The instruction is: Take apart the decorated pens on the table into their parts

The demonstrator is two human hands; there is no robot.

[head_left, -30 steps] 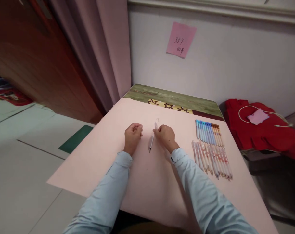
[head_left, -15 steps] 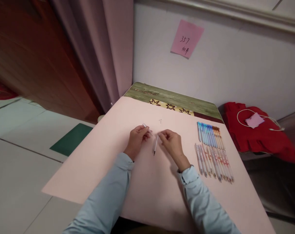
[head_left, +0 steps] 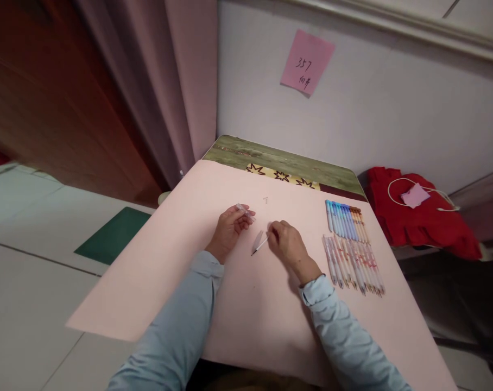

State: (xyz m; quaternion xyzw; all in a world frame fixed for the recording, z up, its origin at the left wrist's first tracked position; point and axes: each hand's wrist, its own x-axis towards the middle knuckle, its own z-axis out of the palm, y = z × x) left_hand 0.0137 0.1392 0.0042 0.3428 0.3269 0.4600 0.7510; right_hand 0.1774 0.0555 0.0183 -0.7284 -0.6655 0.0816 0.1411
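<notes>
My left hand is closed on a small clear pen part that sticks out past my fingertips, above the pink table sheet. My right hand pinches the upper end of a thin white pen piece, whose dark tip points down-left towards the sheet. The two hands are a short way apart near the middle of the sheet. A tiny pale piece lies on the sheet just beyond them.
Two rows of several pens lie to the right: blue and orange ones farther off, white patterned ones nearer. A pink note hangs on the wall. Red cloth with a white cable lies at the right. A curtain hangs behind the table's left corner.
My left hand went from a closed fist to holding the clear part out. The white piece in my right hand tilted from nearly upright to slanting down-left. The view shifted slightly.
</notes>
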